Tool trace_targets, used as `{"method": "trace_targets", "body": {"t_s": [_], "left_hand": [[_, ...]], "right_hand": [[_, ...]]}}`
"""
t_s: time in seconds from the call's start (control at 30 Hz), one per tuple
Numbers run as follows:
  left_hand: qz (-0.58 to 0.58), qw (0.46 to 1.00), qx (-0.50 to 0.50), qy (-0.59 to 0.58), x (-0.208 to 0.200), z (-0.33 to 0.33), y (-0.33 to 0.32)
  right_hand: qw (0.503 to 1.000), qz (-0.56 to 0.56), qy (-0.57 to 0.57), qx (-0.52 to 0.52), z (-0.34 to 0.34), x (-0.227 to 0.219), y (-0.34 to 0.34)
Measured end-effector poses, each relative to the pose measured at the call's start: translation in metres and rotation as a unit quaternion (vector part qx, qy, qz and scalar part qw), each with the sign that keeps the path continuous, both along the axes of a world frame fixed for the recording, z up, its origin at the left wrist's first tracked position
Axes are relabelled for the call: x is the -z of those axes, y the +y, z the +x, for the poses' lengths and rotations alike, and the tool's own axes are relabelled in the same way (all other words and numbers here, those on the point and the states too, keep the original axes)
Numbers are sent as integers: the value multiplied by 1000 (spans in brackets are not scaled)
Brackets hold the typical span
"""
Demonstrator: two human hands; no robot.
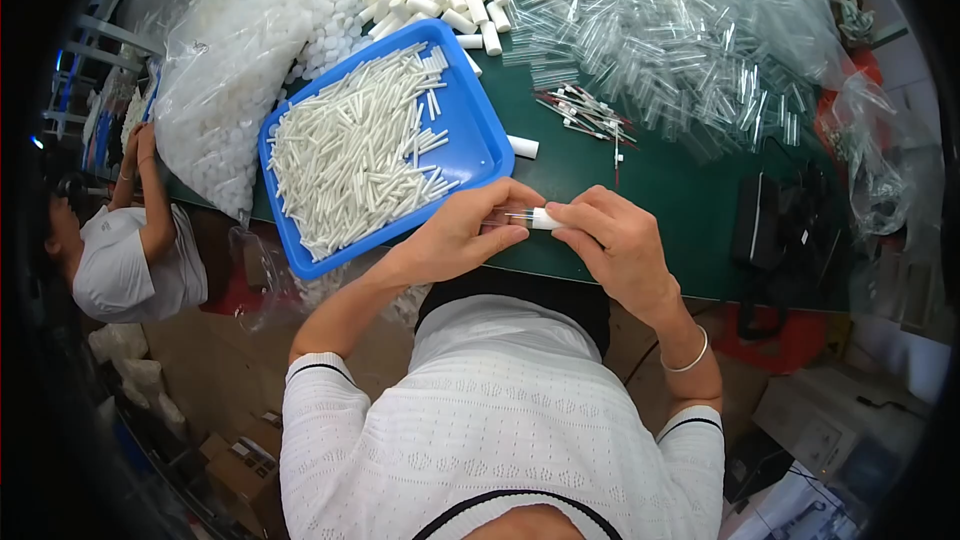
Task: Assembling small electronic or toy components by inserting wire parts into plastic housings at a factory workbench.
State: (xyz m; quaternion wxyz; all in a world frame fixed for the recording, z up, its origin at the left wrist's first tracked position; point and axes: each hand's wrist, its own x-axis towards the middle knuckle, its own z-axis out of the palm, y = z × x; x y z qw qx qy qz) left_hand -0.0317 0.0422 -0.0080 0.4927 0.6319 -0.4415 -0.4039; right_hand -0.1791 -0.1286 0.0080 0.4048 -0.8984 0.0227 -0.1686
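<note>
My left hand point(462, 228) is closed round a clear tube point(517, 217) close to the table's front edge. Thin wire-like lines show inside or along that tube; the fingers hide part of it. A short white cylinder point(545, 219) meets the tube's right end, pinched between the thumb and fingers of my right hand point(622, 240). How far the cylinder sits in the tube I cannot tell. Just beyond my hands another white cylinder point(523, 147) lies against the blue tray point(487, 130), which holds many thin white sticks point(350, 145).
White cylinders point(470, 0) and clear tubes point(650, 40) are heaped at the back of the green table point(690, 230). Thin red-tipped wires point(590, 115) lie before the tubes. A bag of white caps point(220, 90) stands left, a black device point(757, 222) right. Another person point(140, 260) sits far left.
</note>
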Motion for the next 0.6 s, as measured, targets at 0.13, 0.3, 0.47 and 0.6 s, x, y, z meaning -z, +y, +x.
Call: {"method": "trace_targets", "body": {"t_s": [0.13, 0.3, 0.47, 0.6], "left_hand": [[-26, 998, -16, -63, -3, -5, 0], [35, 997, 14, -72, -21, 0, 9], [44, 999, 6, 9, -6, -9, 6], [23, 992, 6, -121, 2, -12, 7]], "right_hand": [[999, -19, -23, -32, 10, 0, 7], [967, 235, 90, -35, -5, 4, -12], [910, 387, 143, -31, 1, 7, 5], [880, 439, 179, -30, 3, 6, 3]]}}
